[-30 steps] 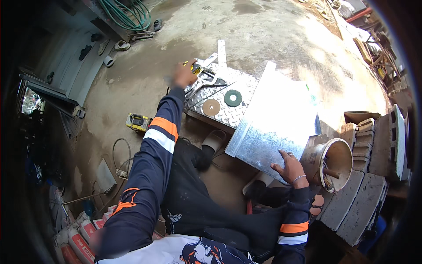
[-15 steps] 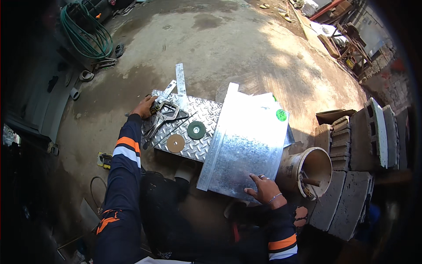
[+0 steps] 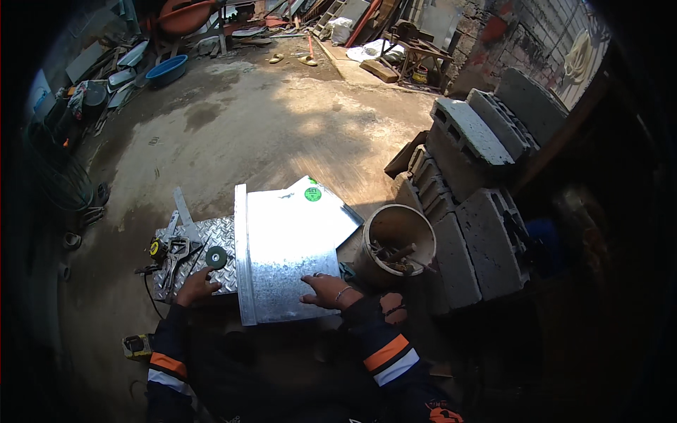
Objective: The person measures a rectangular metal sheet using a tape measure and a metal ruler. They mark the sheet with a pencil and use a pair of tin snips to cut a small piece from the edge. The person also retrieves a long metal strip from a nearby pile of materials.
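My left hand point(image 3: 197, 286), thumb and forefinger apart, reaches over the near edge of a diamond-pattern metal plate point(image 3: 224, 229). Just beyond its fingertips lies a green grinding disc point(image 3: 216, 258); the brown disc is out of sight, perhaps under this hand. Locking clamp pliers point(image 3: 176, 255), a yellow-and-black tape measure point(image 3: 155, 247) and a metal square point(image 3: 185, 211) lie at the plate's left end. My right hand point(image 3: 326, 290) rests with fingers spread on a shiny galvanized sheet-metal piece point(image 3: 282, 247), which has a folded left edge and a green round sticker.
Right of the sheet stands a beige bucket point(image 3: 423, 229) with metal bits inside. Stacked concrete blocks point(image 3: 486, 225) rise beyond it. A yellow-and-black object point(image 3: 136, 346) sits on the ground at lower left. Farther off are a blue basin point(image 3: 167, 70) and an orange wheelbarrow point(image 3: 185, 15).
My view has swung up and right. My left hand has left the tape measure by the clamp pliers and come nearer, beside the green disc. My right hand stays on the sheet.
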Tool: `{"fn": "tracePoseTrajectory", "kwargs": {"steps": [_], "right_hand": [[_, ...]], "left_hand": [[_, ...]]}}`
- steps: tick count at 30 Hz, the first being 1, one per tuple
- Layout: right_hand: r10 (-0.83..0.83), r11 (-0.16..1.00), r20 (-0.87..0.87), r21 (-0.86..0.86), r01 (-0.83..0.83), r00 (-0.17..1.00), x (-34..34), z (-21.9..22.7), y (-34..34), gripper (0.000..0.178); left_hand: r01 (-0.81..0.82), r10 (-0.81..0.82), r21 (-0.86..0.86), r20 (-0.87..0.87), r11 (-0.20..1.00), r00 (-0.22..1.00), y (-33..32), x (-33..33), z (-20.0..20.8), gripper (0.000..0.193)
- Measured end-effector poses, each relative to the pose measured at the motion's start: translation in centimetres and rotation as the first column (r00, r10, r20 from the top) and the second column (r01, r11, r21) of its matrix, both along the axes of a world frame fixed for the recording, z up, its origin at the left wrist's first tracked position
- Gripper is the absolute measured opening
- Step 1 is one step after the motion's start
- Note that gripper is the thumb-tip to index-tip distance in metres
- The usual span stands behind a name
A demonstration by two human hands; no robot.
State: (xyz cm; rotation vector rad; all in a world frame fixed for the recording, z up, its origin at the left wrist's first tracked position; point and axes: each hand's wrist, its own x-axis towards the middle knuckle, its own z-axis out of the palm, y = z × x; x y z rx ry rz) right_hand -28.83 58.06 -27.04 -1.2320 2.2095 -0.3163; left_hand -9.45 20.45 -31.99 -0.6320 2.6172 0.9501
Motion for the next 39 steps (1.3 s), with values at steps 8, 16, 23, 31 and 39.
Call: {"fn": "tracePoseTrajectory", "kwargs": {"steps": [8,16,23,31,39], "right_hand": [[-0.282,0.540,0.425,-0.671,0.508,0.860,2.9,4.2,6.1,0.040],[-0.422,0.632,0.311,-0.572,0.522,0.852,5.5,0.8,9.0,0.028],[-0.417,0.703,0.249,-0.521,0.484,0.874,5.1,-2.1,8.2,0.029],[-0.388,0.840,0.080,-0.379,0.388,0.918,5.3,-3.0,5.2,0.032],[-0.264,0.934,0.053,-0.235,0.269,0.963,4.4,-5.2,2.0,0.032]], "left_hand": [[-0.198,0.197,-0.087,-0.018,0.976,0.980,8.2,5.3,-4.2,0.094],[-0.367,0.368,-0.041,0.031,0.929,0.929,12.0,5.5,-4.9,0.090],[-0.429,0.430,-0.017,0.009,0.903,0.903,15.3,5.5,-8.3,0.095],[-0.494,0.494,-0.042,-0.009,0.869,0.869,15.6,4.3,-9.3,0.097],[-0.523,0.528,-0.076,0.074,0.849,0.846,13.8,3.5,-7.2,0.063]]}}
